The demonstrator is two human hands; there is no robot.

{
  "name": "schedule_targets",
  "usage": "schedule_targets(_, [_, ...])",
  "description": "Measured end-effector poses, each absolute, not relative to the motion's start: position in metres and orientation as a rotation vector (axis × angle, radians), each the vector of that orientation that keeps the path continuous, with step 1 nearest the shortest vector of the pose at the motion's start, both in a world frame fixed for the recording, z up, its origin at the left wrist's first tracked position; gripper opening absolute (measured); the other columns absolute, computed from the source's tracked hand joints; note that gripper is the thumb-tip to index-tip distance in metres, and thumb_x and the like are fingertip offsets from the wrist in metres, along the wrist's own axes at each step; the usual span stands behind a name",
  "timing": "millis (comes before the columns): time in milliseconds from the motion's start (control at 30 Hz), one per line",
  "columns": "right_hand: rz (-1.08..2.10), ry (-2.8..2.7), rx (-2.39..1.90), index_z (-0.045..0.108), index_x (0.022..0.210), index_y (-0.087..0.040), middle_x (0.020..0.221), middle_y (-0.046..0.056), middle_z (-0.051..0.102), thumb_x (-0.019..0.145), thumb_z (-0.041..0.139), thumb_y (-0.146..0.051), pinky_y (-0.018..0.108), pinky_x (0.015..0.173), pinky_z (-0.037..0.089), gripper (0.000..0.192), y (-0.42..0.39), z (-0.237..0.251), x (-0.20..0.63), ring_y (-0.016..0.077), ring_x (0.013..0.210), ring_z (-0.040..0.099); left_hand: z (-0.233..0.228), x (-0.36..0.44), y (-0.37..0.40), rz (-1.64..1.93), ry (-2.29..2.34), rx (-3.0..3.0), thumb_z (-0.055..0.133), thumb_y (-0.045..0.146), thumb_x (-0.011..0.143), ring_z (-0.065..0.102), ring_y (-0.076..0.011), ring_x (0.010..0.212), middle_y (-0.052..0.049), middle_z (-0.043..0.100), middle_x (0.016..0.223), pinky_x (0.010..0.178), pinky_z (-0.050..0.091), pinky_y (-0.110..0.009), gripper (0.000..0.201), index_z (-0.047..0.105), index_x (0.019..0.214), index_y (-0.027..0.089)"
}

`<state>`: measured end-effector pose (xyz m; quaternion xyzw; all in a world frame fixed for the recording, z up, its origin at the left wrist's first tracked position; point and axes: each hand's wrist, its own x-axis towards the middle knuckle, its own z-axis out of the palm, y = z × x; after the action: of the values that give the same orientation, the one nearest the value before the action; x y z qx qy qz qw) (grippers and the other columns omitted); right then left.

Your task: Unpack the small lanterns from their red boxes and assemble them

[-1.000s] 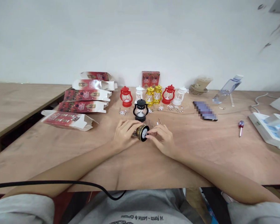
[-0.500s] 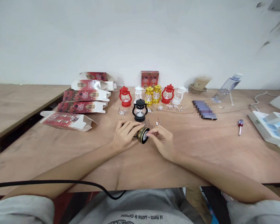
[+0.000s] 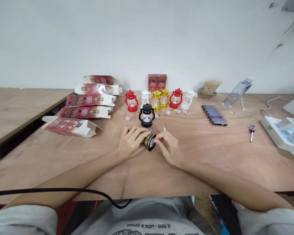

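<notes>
A wooden table (image 3: pixel 156 179) spans the scene. The person's left forearm (image 3: pixel 88 174) slants in from the near left and the right forearm (image 3: pixel 222 179) from the near right, both bent inward so that the hands come together just short of the table's middle. The left hand (image 3: pixel 132 141) is palm down, its fingers curled over a bronze lantern (image 3: pixel 149 139) tipped on its side, the base turned right and toward the person. The right hand (image 3: pixel 171 148) faces it with knuckles raised and wrist low; its thumb and forefinger press together at the white plate (image 3: pixel 151 143) in the base. Whether something small sits between them, one cannot tell. A black lantern (image 3: pixel 147 116) stands upright just beyond the left hand. Thin wire pieces (image 3: pixel 157 128) lie on the far side of the bronze lantern.
</notes>
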<state>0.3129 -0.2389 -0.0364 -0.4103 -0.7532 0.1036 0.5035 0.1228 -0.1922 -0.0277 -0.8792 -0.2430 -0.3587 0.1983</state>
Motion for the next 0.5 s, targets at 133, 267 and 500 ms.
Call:
schedule_targets(133, [0.15,-1.859,-0.964,0.053,0.08,-0.021,0.072,0.002,0.057,0.092,0.046,-0.024,0.028,0.067,0.042,0.014,-0.2397,-0.0363,0.3125,0.0136,0.067,0.051,-0.0274,0.123,-0.1944,-1.013,-0.679,-2.45,0.05,0.031,0.09,0.062,-0.0174,0.084,-0.008,0.07,0.1,0.072,0.031,-0.033,0.024,0.06,0.106,0.015])
schedule_targets(267, [0.094,-1.877,-0.936,0.051,0.081,-0.021,0.074,0.002,0.057,0.092,0.044,-0.022,0.029,0.068,0.041,0.013,-0.2379,-0.0382,0.312,0.014,0.068,0.05,-0.0262,0.1238,-0.196,-1.01,-0.672,-2.444,0.051,0.031,0.09,0.062,-0.0171,0.082,-0.008,0.07,0.098,0.071,0.031,-0.033,0.025,0.06,0.105,0.014])
schedule_targets(500, [0.082,-1.897,-0.951,0.049,0.083,-0.021,0.075,0.003,0.054,0.092,0.043,-0.022,0.03,0.068,0.04,0.012,-0.2351,-0.0423,0.3129,0.0154,0.071,0.048,-0.0253,0.1249,-0.1966,-1.022,-0.676,-2.441,0.052,0.032,0.089,0.063,-0.0172,0.081,-0.008,0.071,0.098,0.073,0.031,-0.033,0.024,0.06,0.104,0.014])
